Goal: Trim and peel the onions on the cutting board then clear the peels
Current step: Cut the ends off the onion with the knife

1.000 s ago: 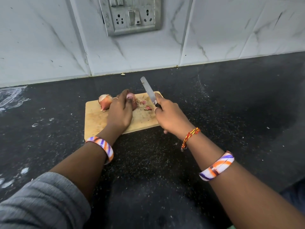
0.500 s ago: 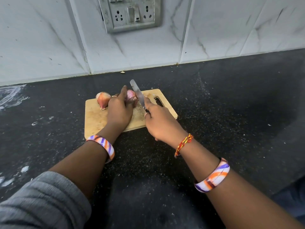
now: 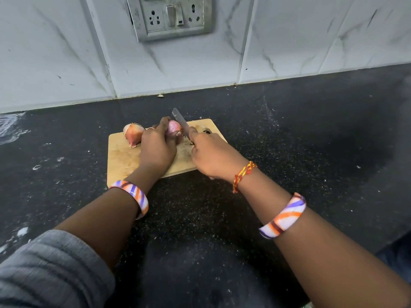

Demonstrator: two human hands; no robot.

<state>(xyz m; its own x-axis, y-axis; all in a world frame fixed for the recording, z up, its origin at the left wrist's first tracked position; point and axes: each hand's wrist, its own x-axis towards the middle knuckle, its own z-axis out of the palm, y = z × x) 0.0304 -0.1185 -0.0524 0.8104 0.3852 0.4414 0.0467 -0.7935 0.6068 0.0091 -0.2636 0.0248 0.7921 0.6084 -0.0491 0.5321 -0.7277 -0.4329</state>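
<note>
2 onions (image 3: pixel 133 134) on board (image 3: pixel 121 156), black speckled counter (image 3: pixel 289 152), left grip (image 3: pixel 158 150) pinching 1, right grip (image 3: pixel 213 156) pinching knife (image 3: pixel 180 121)

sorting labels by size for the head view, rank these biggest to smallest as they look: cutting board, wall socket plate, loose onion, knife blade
1. cutting board, though the hands cover part of it
2. wall socket plate, cut off at the top edge, so unsure against the board
3. knife blade and loose onion look about alike; the blade is longer but thinner

The person wore a grey sleeve (image 3: pixel 51 272), a striped bangle (image 3: pixel 133 196) on each arm, and a red-and-yellow thread (image 3: pixel 243 174) on the right wrist.
</note>
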